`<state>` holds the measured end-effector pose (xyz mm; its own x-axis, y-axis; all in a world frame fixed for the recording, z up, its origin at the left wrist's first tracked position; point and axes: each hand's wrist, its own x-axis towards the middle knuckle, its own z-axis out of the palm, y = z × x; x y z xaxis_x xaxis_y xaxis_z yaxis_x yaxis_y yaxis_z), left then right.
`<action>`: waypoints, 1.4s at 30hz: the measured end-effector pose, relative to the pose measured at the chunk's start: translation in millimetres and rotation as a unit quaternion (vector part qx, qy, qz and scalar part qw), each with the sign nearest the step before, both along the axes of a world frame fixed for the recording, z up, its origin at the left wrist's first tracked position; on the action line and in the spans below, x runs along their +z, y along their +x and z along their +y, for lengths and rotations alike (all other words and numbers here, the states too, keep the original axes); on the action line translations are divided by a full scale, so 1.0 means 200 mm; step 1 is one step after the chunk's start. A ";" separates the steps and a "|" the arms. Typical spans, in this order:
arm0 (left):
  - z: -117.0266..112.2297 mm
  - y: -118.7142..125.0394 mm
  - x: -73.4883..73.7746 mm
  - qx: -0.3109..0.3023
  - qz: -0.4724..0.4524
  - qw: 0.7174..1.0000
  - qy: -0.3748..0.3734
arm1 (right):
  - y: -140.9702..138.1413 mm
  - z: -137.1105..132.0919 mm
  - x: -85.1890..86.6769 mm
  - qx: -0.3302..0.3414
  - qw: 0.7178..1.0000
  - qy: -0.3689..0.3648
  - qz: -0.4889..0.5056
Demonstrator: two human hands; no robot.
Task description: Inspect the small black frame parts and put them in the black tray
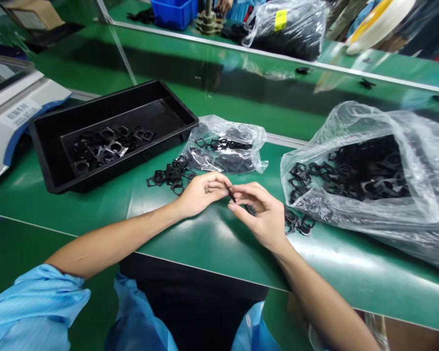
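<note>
Between my two hands, above the green tabletop, is a small thin black plastic part (pixel 229 192), seen nearly edge-on. My left hand (pixel 204 193) pinches it from the left with thumb and fingers. From the other side, my right hand (pixel 260 210) holds it between thumb and fingertips. A loose pile of black ring-shaped parts (pixel 170 176) lies just beyond my left hand. More such parts (pixel 298 223) lie to the right of my right hand, partly hidden by it. A small clear bag (pixel 227 146) of similar parts rests behind my hands.
At the left stands a black tray (pixel 131 163) with many parts inside, beside a white and blue machine (pixel 25 112). A large open clear bag (pixel 354 170) of black parts takes up the right. Behind a metal-edged divider (pixel 278 53) are a blue bin (pixel 173 13) and another person's hand (pixel 225 6).
</note>
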<state>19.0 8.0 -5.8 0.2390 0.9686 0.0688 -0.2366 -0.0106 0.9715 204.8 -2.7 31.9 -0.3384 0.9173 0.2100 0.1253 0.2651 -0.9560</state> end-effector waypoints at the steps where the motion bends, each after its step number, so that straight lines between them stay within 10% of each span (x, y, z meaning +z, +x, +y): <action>1: 0.00 0.00 0.00 0.001 0.003 1.000 0.000 | 0.00 0.00 0.00 -0.006 1.000 0.003 -0.001; 16: -0.05 0.02 0.04 0.109 0.143 0.973 0.147 | 0.00 0.03 -0.03 -0.074 0.997 -0.008 -0.017; 32: 0.01 -0.01 0.03 0.063 0.182 0.970 0.149 | -0.01 0.14 0.00 -0.031 0.988 -0.150 0.024; 37: -0.09 -0.09 0.11 0.126 0.249 0.942 0.184 | 0.08 0.15 0.10 0.005 0.993 0.006 -0.114; 42: -0.12 -0.51 0.22 0.329 0.370 0.841 0.217 | 0.22 0.17 0.18 -0.063 0.916 0.127 -0.376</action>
